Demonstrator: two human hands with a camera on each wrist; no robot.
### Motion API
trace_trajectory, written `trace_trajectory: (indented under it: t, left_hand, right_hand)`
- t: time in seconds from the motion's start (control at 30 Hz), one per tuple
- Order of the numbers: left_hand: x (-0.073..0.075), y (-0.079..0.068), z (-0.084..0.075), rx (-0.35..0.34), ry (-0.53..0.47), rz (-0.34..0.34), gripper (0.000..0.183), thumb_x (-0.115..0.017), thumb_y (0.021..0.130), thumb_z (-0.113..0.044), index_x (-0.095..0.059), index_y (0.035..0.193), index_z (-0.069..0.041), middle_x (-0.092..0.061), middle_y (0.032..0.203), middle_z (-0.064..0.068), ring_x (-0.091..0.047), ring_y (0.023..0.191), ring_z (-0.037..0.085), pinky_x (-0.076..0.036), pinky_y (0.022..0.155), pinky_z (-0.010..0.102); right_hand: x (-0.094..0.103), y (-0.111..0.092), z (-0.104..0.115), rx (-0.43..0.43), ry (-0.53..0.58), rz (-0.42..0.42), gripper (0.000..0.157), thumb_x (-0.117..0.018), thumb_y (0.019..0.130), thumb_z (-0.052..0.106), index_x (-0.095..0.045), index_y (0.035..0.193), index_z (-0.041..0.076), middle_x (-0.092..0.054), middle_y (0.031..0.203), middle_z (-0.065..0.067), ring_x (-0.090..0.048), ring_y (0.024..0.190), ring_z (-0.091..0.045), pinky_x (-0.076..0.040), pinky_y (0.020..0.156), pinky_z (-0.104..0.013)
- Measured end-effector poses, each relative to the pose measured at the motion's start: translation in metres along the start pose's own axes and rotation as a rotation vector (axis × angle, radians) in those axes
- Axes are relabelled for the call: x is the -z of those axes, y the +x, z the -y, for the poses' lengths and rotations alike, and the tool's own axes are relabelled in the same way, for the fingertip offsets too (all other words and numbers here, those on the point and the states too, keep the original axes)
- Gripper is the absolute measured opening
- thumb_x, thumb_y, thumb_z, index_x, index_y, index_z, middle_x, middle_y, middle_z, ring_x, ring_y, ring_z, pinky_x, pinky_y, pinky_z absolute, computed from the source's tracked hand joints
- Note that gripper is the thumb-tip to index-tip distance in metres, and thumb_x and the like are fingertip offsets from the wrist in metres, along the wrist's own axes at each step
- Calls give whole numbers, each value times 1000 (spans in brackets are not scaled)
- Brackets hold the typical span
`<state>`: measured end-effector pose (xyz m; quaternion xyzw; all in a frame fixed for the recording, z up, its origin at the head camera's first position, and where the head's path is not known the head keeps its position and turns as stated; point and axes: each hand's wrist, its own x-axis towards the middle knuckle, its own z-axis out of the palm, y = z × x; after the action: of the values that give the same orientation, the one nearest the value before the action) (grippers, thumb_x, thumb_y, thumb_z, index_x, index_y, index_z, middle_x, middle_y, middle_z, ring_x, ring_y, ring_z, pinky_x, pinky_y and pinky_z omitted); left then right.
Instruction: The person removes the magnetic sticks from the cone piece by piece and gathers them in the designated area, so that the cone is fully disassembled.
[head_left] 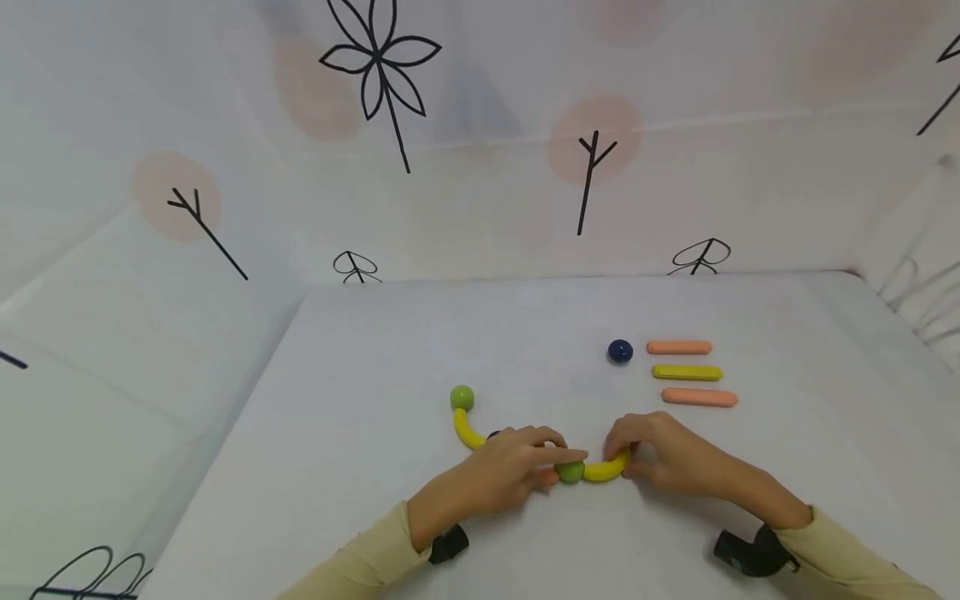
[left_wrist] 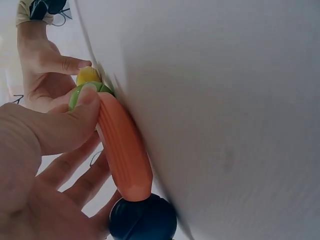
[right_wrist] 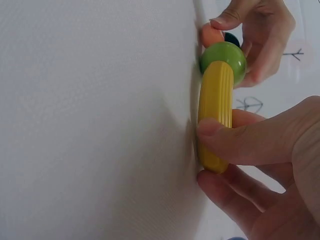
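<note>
A curved row of toy pieces joined end to end lies on the white surface. My left hand (head_left: 502, 468) pinches its near green ball (head_left: 571, 473), index finger across the top and thumb where the ball meets a ridged orange curved piece (left_wrist: 125, 150). Behind that piece is a dark blue ball (left_wrist: 143, 218), mostly hidden by the hand in the head view. Against the green ball's other side sits a yellow curved piece (right_wrist: 216, 97), its outer end pinched by my right hand (head_left: 675, 452). Another yellow curved piece (head_left: 467, 431) and green ball (head_left: 462, 397) form the left end.
Farther back on the right lie a loose dark blue ball (head_left: 620, 352), two orange sticks (head_left: 678, 347) and a yellow stick (head_left: 687, 372) between them. A white cloth with drawn plants (head_left: 480, 208) hangs behind the table (head_left: 337, 358).
</note>
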<state>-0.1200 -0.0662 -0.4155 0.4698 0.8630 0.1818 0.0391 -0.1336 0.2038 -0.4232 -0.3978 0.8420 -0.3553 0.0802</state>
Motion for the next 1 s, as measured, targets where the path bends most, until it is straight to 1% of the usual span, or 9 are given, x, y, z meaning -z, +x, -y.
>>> trace_trajectory:
  t: [0.13, 0.33, 0.47, 0.53, 0.63, 0.7, 0.8, 0.9, 1.0]
  left_hand:
    - [0, 4, 3, 1, -38, 12, 39, -62, 93, -18, -58, 131, -24, -58, 119, -5, -53, 102, 5, -43, 82, 16]
    - [-2, 6, 5, 17, -62, 22, 42, -63, 92, -19, -57, 133, -23, -57, 121, -5, -53, 106, 6, -43, 87, 18]
    - [-2, 5, 6, 16, -47, 21, 42, -63, 92, -20, -56, 134, -24, -58, 121, -4, -52, 108, 6, -43, 88, 19]
    - [-3, 4, 6, 16, -20, 17, 43, -63, 92, -21, -55, 134, -25, -58, 121, -5, -52, 107, 7, -43, 87, 20]
    - [-3, 2, 5, 22, 54, 1, 44, -63, 92, -24, -54, 135, -27, -58, 120, -6, -52, 105, 8, -44, 86, 27]
    - [-4, 0, 3, 35, 114, -10, 44, -62, 93, -28, -53, 136, -28, -58, 120, -6, -52, 105, 9, -44, 87, 33]
    - [-5, -1, -1, 66, 186, -26, 44, -58, 94, -33, -51, 137, -30, -57, 120, -5, -52, 107, 12, -44, 91, 44]
    - [-6, -2, -3, 97, 218, -36, 43, -55, 95, -35, -50, 137, -31, -57, 119, -4, -53, 108, 14, -43, 92, 51]
    - [-7, -3, -5, 107, 222, -37, 43, -54, 96, -34, -49, 138, -30, -59, 117, -4, -54, 107, 14, -42, 92, 54]
  right_hand:
    - [1, -2, -6, 19, 23, -22, 37, -74, 72, -9, -68, 93, 22, -64, 91, 13, -56, 77, -5, -51, 68, -24]
    - [9, -13, -9, -35, 40, -40, 30, -77, 75, -1, -68, 93, 22, -64, 91, 13, -56, 79, -6, -51, 69, -24]
    - [18, -23, -10, -48, 59, -82, 27, -77, 77, 5, -68, 95, 22, -65, 93, 11, -59, 81, -7, -53, 70, -24]
    - [23, -27, -10, -34, 46, -114, 28, -78, 76, 5, -67, 96, 22, -66, 93, 10, -59, 82, -7, -53, 70, -25]
    - [31, -32, -11, -36, 0, -169, 34, -79, 73, 0, -68, 95, 23, -66, 93, 10, -59, 82, -7, -53, 69, -24]
    - [37, -36, -13, -56, -28, -199, 37, -80, 69, -3, -68, 94, 22, -66, 93, 8, -59, 82, -6, -53, 68, -24]
    - [47, -43, -17, -119, -75, -240, 40, -81, 67, -5, -70, 94, 22, -67, 93, 9, -59, 82, -3, -53, 67, -22]
    - [57, -51, -21, -160, -128, -280, 41, -81, 65, -5, -70, 95, 22, -66, 93, 10, -59, 81, -1, -52, 67, -19]
    - [66, -57, -26, -170, -135, -309, 42, -82, 65, -5, -70, 96, 21, -66, 94, 9, -58, 82, 0, -51, 67, -17]
